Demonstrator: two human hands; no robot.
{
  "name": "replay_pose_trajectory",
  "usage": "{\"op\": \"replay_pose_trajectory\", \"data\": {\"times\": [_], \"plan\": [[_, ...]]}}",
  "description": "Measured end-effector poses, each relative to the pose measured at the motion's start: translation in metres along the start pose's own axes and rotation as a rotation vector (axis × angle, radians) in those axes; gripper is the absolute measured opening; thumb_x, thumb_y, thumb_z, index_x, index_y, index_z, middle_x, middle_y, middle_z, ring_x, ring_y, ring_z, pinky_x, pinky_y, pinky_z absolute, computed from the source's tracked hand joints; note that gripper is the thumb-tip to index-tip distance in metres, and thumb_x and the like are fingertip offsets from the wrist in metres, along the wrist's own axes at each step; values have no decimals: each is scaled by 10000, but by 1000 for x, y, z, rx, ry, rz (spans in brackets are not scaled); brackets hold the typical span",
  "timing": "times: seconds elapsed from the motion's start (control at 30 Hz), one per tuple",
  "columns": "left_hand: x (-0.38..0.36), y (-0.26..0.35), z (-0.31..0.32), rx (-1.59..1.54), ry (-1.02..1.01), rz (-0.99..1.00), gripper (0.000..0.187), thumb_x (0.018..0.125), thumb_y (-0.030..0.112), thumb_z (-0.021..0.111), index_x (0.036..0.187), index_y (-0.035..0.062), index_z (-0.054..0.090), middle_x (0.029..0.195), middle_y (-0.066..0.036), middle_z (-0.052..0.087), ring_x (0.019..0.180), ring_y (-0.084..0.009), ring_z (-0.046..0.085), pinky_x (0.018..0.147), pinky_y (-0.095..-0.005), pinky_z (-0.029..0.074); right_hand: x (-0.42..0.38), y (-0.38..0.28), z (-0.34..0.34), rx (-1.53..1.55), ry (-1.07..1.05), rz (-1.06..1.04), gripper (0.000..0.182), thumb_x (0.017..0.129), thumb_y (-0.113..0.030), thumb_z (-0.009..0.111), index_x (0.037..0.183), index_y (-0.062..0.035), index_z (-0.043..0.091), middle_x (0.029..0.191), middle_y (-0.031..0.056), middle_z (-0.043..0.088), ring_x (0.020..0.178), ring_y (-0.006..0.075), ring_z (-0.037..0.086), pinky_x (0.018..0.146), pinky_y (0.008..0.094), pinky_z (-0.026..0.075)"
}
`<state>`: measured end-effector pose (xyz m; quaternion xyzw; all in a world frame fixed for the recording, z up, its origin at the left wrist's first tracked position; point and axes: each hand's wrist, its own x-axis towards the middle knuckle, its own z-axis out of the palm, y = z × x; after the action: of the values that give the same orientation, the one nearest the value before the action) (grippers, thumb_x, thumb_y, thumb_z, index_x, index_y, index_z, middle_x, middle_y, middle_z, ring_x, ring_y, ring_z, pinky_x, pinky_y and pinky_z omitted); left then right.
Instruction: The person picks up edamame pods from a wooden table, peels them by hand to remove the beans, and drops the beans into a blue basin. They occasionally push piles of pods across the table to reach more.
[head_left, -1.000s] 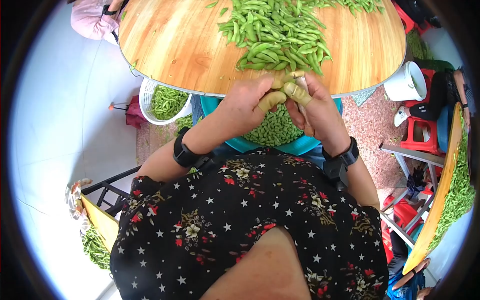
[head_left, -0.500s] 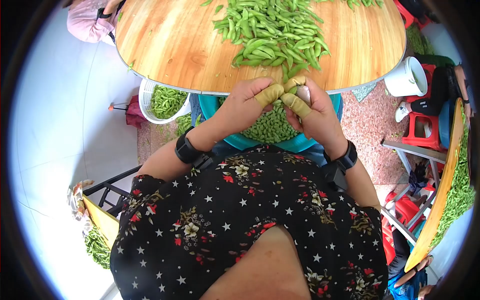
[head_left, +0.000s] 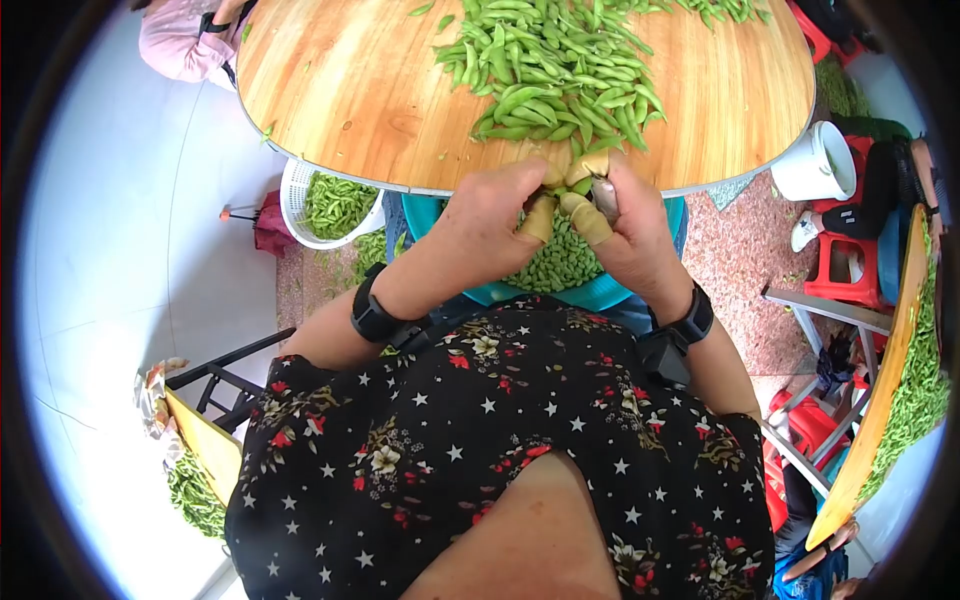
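My left hand (head_left: 495, 222) and my right hand (head_left: 632, 228) meet at the table's near edge, closed in pinches with the fingertips close together. Between them shows a green edamame pod (head_left: 580, 187), mostly hidden by the fingers. Yellowish covers wrap the thumbs and forefingers of both hands. Against the right fingers lies a small silvery piece (head_left: 605, 198), its kind hard to make out. Below the hands, a teal basin (head_left: 488, 293) holds shelled green beans (head_left: 556, 262). Just beyond my fingertips, a heap of edamame pods (head_left: 560, 75) spreads over the wooden table (head_left: 350, 95).
Left of the basin stands a white basket (head_left: 294, 212) of pods. A white bucket (head_left: 803, 172), red stools (head_left: 838, 268) and a metal-legged stand (head_left: 830, 308) are at the right. Another tabletop (head_left: 880, 400) bears pods. A person in a pink sleeve (head_left: 180, 42) sits at upper left.
My left thumb has shifted downward and its fingers have parted somewhat around the pod. A bit of green now shows between the fingertips. The view has shifted slightly.
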<state>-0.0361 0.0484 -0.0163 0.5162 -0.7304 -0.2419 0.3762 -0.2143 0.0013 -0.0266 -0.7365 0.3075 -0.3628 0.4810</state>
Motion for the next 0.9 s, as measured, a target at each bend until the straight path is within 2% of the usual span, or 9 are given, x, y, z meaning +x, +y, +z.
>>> {"op": "replay_pose_trajectory", "data": {"times": [0.07, 0.2, 0.3, 0.37, 0.5, 0.57, 0.67, 0.77, 0.9], "plan": [[0, -2, 0, 60, 24, 81, 152, 786, -22, 565, 930, 8, 527, 721, -188, 547, 665, -385, 574, 552, -399, 441, 1, 0, 0, 39, 16, 22, 194, 859, -92, 634, 1027, -42, 550, 776, 95, 584, 656, 132, 540, 606, 289, 457], [0, 1, -2, 175, 47, 119, 185, 777, -31, 563, 954, 15, 542, 728, -190, 553, 664, -384, 578, 570, -410, 457, 2, -9, -2, -94, 32, -24, 181, 861, -69, 625, 1030, -44, 563, 793, 65, 596, 666, 118, 546, 611, 276, 462], [1, -2, -4, 147, 19, 113, 196, 795, -39, 555, 984, 16, 557, 750, -183, 576, 673, -368, 596, 575, -403, 465, 4, -6, -7, 160, 30, 98, 190, 860, -43, 617, 1043, -41, 567, 827, 36, 601, 685, 104, 552, 615, 266, 468], [2, -4, -4, 110, 12, 116, 212, 806, -45, 550, 1009, 15, 566, 767, -177, 593, 681, -356, 609, 577, -397, 470, 4, -7, -14, 394, -32, 332, 196, 861, -26, 612, 1053, -41, 571, 858, 14, 597, 703, 89, 549, 622, 255, 472], [5, -8, -2, 33, 27, 110, 258, 826, 1, 629, 1083, 27, 611, 808, -148, 637, 694, -313, 639, 586, -361, 491, 4, -11, -15, 258, 2, 219, 195, 838, -16, 624, 1029, -35, 588, 842, 33, 585, 703, 109, 552, 637, 260, 467], [5, -8, -3, 35, 50, 148, 274, 825, 27, 663, 1096, 32, 623, 817, -140, 645, 696, -303, 643, 590, -350, 496, 6, -7, -16, 56, -10, 36, 182, 808, -4, 634, 986, -30, 606, 821, 43, 578, 707, 138, 556, 657, 262, 461], [3, -6, -6, 14, -47, 49, 293, 805, 69, 705, 1086, 32, 633, 819, -141, 644, 705, -305, 644, 601, -339, 501, 6, -4, -17, 31, -18, 53, 186, 783, 2, 640, 965, -26, 611, 807, 49, 577, 716, 164, 561, 671, 267, 457], [6, -8, -6, 148, 9, 157, 290, 795, 67, 710, 1069, 23, 625, 801, -144, 629, 692, -317, 631, 598, -354, 497, 8, -7, -18, -64, -29, 26, 185, 791, 15, 641, 967, -33, 609, 804, 43, 589, 728, 143, 566, 679, 253, 462], [8, 2, -8, 283, 23, 235, 172, 829, 88, 666, 973, 20, 602, 735, -148, 578, 654, -343, 594, 563, -372, 471, 10, -14, -11, 215, 61, 113, 187, 794, 30, 650, 966, -29, 609, 794, 46, 593, 732, 129, 580, 677, 246, 478]]}}
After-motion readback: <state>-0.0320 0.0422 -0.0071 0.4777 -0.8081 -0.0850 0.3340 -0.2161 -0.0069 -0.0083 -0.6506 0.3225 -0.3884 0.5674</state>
